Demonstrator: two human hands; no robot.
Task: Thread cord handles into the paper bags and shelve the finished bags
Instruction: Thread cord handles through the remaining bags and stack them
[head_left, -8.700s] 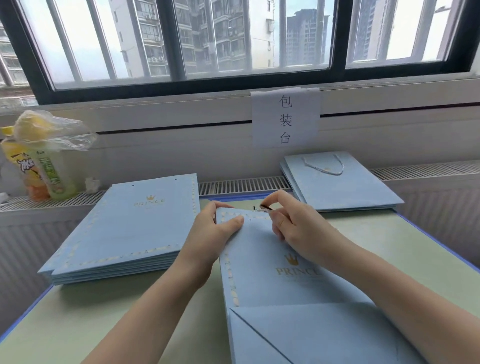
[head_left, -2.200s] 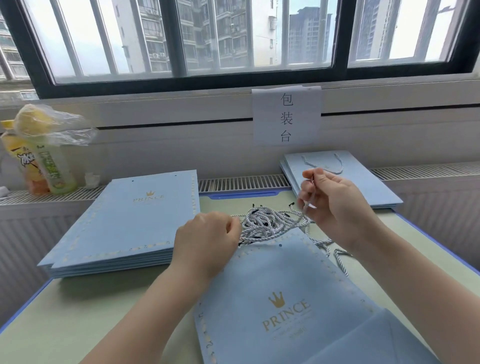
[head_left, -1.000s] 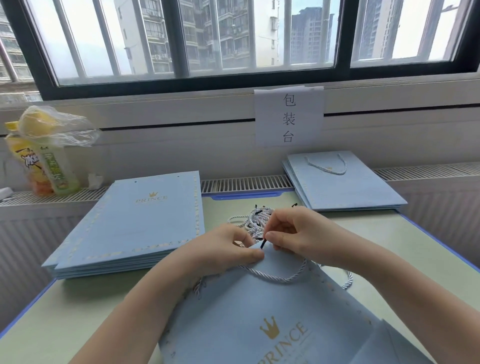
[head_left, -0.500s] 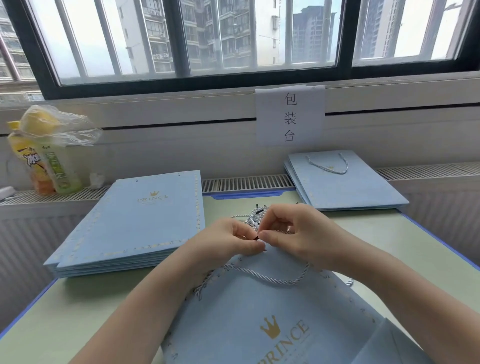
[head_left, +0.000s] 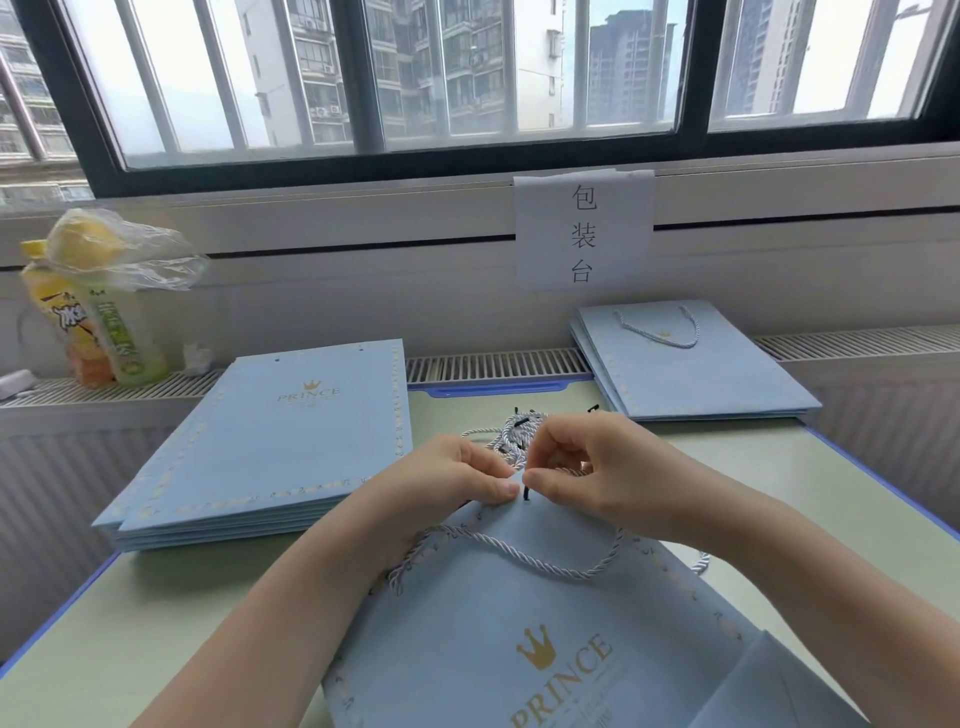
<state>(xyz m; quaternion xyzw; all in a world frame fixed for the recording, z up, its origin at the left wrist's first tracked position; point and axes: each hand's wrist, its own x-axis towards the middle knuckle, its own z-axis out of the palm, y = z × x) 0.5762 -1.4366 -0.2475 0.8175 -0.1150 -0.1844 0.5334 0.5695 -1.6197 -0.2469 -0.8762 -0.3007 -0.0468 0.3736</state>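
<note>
Cord (head_left: 524, 551) lies in a loose loop across the top of the blue paper bag (head_left: 519, 649), which rests flat on the tabletop (head_left: 156, 623) directly in front of the person. Half a second ago the black tip was hidden between the fingertips; now it shows just below them, at the bag's upper edge, so it appears to be entering a handle hole, though the hole itself is too small to make out. The right hand (head_left: 597, 473) pinches the cord just behind the tip; its grip is closed on it. The left hand (head_left: 457, 478) pinches the bag's top edge right beside the tip, steadying the paper. In my judgement the threading of this end is only beginning, and the free end by the left wrist has yet to go in.

Beyond the bag's top edge sits the bundle of spare cords (head_left: 514, 436). Left of the bag lies the stack of unthreaded bags (head_left: 270, 441); to its far right, the finished bags (head_left: 691, 374) with a handle showing.
</note>
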